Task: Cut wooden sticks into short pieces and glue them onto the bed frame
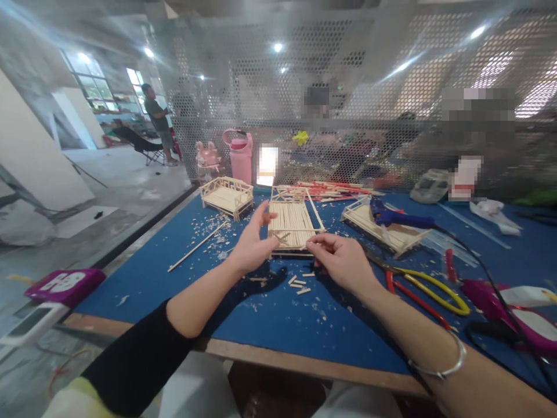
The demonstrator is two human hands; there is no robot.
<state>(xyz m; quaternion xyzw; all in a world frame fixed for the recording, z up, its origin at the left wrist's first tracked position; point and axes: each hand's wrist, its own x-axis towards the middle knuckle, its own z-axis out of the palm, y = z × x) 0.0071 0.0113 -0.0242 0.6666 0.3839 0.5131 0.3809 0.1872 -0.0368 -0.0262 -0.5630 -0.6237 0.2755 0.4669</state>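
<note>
Presently, stick frame (292,217) on table (152,290). My left grip (251,242) open at its left side. Right grip (346,262) drawn together at near edge; cannot tell if piece pinched. Step judged fine edge work; any nudge calls for light touch.

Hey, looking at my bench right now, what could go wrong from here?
The cord runs from the blue tool lying over the right-hand stick model; a snag might drag the tool and break thin sticks. Your right hand is at the front edge of the slatted model, so a hard push could shift it. Short cut pieces lie loose nearby and could get swept away.
</note>
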